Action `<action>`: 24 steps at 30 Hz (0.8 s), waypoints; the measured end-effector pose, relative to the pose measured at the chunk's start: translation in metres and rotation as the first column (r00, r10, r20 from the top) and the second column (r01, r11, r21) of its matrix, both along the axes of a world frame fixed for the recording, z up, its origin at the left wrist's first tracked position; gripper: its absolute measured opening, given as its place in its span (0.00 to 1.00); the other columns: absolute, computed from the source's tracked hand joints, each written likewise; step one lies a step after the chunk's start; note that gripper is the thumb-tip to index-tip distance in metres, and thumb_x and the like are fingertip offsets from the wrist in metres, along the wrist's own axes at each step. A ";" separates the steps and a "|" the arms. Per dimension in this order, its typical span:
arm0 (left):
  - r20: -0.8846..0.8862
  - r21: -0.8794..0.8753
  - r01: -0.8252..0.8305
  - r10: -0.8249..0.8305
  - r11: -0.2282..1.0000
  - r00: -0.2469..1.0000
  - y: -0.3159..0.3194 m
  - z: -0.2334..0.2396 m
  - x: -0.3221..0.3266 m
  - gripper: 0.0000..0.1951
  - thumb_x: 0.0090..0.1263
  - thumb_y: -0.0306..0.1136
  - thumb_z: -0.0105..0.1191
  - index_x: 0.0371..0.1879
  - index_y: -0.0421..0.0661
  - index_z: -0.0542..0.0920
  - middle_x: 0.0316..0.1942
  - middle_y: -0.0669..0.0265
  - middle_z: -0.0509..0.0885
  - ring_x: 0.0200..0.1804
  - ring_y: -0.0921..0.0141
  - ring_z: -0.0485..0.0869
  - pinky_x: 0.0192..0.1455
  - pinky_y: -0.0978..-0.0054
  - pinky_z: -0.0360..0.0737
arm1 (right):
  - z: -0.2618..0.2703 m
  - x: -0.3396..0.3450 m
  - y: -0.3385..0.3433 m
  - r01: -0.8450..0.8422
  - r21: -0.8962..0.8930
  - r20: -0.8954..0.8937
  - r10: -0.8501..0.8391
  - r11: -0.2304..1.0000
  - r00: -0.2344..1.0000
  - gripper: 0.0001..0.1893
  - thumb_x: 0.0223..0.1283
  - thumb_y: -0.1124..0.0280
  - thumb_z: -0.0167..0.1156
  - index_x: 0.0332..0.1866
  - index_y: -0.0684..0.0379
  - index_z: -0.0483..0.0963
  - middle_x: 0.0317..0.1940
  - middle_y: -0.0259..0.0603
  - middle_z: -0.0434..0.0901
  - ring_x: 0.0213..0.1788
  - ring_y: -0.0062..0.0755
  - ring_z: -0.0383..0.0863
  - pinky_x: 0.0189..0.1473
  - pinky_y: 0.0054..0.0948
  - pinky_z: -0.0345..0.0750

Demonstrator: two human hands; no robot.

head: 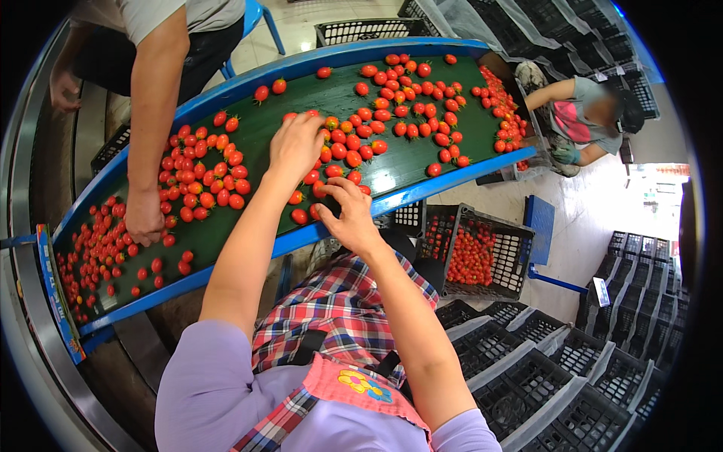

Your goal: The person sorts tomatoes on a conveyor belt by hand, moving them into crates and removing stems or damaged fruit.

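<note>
Small red cherry tomatoes [421,107] lie scattered in groups on a green conveyor belt [265,150] with blue metal side rails. My left hand [296,144] rests over the belt's middle, its fingers at the left edge of a tomato group; what lies under the palm is hidden. Nearer the front rail [395,198], my right hand [349,214] reaches over it with thumb and fingers apart, the fingertips touching or close beside tomatoes at the group's near edge. Whether either hand grips a tomato cannot be told. Another tomato cluster [197,169] lies left of my left forearm.
A co-worker's hand [145,217] is over the tomatoes at the left. Another person [587,113] sits beyond the belt's right end, beside piled tomatoes [502,107]. A black plastic crate [511,260] holding tomatoes stands right of my lap; stacked black crates [525,390] fill the lower right.
</note>
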State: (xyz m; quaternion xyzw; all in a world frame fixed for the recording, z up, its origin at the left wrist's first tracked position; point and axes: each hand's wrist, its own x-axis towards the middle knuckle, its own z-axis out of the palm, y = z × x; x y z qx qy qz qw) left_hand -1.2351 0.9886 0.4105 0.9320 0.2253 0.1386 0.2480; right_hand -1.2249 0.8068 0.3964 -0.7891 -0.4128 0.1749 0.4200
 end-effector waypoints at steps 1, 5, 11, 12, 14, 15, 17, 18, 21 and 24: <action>0.130 0.146 0.087 -0.106 0.985 0.986 0.008 -0.016 0.013 0.14 0.62 0.33 0.55 0.46 0.48 0.81 0.49 0.62 0.80 0.50 0.56 0.79 0.50 0.57 0.74 | 0.001 -0.003 0.002 -0.004 0.025 0.014 0.003 1.000 1.000 0.18 0.50 0.65 0.63 0.47 0.56 0.76 0.54 0.42 0.72 0.59 0.38 0.69 0.58 0.36 0.59; -0.361 0.073 0.191 -0.153 0.979 0.920 0.011 -0.017 0.063 0.17 0.57 0.30 0.56 0.48 0.46 0.80 0.43 0.59 0.82 0.47 0.56 0.79 0.52 0.62 0.74 | 0.011 -0.003 0.001 -0.005 -0.009 -0.020 0.005 1.000 1.000 0.15 0.53 0.65 0.61 0.46 0.57 0.76 0.53 0.40 0.74 0.59 0.37 0.70 0.60 0.36 0.61; 0.228 -0.308 0.129 -0.059 0.943 0.972 0.007 -0.019 0.050 0.17 0.53 0.25 0.58 0.44 0.42 0.77 0.40 0.59 0.81 0.41 0.64 0.82 0.45 0.71 0.78 | 0.009 -0.006 0.000 0.012 0.018 -0.066 -0.011 1.000 0.998 0.12 0.55 0.68 0.59 0.44 0.59 0.77 0.50 0.40 0.76 0.57 0.36 0.72 0.60 0.36 0.60; 0.239 -0.414 0.108 -0.006 0.904 0.971 0.005 -0.017 0.044 0.16 0.53 0.24 0.58 0.43 0.42 0.77 0.39 0.60 0.80 0.40 0.66 0.81 0.44 0.72 0.78 | 0.011 -0.007 0.002 0.019 0.054 -0.020 -0.018 0.998 1.000 0.10 0.56 0.70 0.59 0.42 0.60 0.77 0.46 0.41 0.78 0.52 0.37 0.75 0.57 0.34 0.63; 0.274 -0.516 0.098 0.056 0.851 0.960 0.005 -0.016 0.032 0.15 0.52 0.23 0.58 0.41 0.41 0.77 0.37 0.63 0.79 0.36 0.72 0.79 0.39 0.76 0.78 | 0.012 -0.010 0.002 0.027 0.088 -0.021 -0.026 0.996 0.999 0.09 0.56 0.71 0.59 0.41 0.60 0.77 0.42 0.42 0.79 0.48 0.39 0.77 0.54 0.33 0.67; 0.336 -0.564 0.148 0.063 0.813 0.940 0.001 -0.013 0.028 0.15 0.53 0.24 0.59 0.41 0.42 0.77 0.36 0.63 0.79 0.34 0.73 0.78 0.40 0.75 0.78 | 0.015 -0.007 0.003 0.028 0.114 -0.009 -0.027 0.993 1.000 0.08 0.56 0.72 0.59 0.40 0.61 0.77 0.40 0.43 0.79 0.46 0.40 0.77 0.52 0.33 0.69; 0.226 -0.800 0.156 0.050 0.580 0.973 -0.007 -0.009 0.017 0.15 0.56 0.25 0.57 0.43 0.40 0.76 0.35 0.67 0.79 0.38 0.79 0.78 0.41 0.79 0.77 | 0.014 0.003 0.001 0.071 0.157 0.046 -0.079 0.985 0.996 0.06 0.56 0.73 0.59 0.39 0.61 0.77 0.36 0.44 0.79 0.43 0.41 0.78 0.47 0.34 0.73; 0.347 -0.808 0.237 0.111 0.540 0.931 -0.010 -0.023 0.010 0.15 0.59 0.26 0.56 0.45 0.40 0.75 0.36 0.68 0.79 0.40 0.80 0.77 0.41 0.80 0.76 | 0.019 0.007 0.005 0.107 0.126 0.069 -0.116 0.986 0.991 0.06 0.56 0.73 0.59 0.38 0.61 0.77 0.36 0.45 0.80 0.43 0.41 0.78 0.47 0.34 0.74; 0.353 -0.862 0.254 0.161 0.439 0.922 -0.023 -0.017 -0.003 0.12 0.64 0.23 0.53 0.46 0.39 0.73 0.37 0.69 0.79 0.41 0.81 0.76 0.43 0.80 0.76 | 0.021 0.040 0.012 0.125 -0.087 0.356 -0.086 0.988 0.930 0.07 0.57 0.70 0.59 0.39 0.58 0.75 0.33 0.42 0.77 0.39 0.43 0.76 0.43 0.38 0.73; 0.251 -0.884 0.170 0.134 0.436 0.959 -0.037 -0.008 -0.020 0.12 0.66 0.19 0.50 0.47 0.38 0.71 0.38 0.69 0.77 0.41 0.79 0.76 0.43 0.80 0.75 | 0.012 0.041 0.015 0.187 -0.082 0.393 -0.141 0.979 0.909 0.10 0.56 0.67 0.59 0.41 0.57 0.73 0.31 0.41 0.76 0.38 0.42 0.76 0.41 0.39 0.72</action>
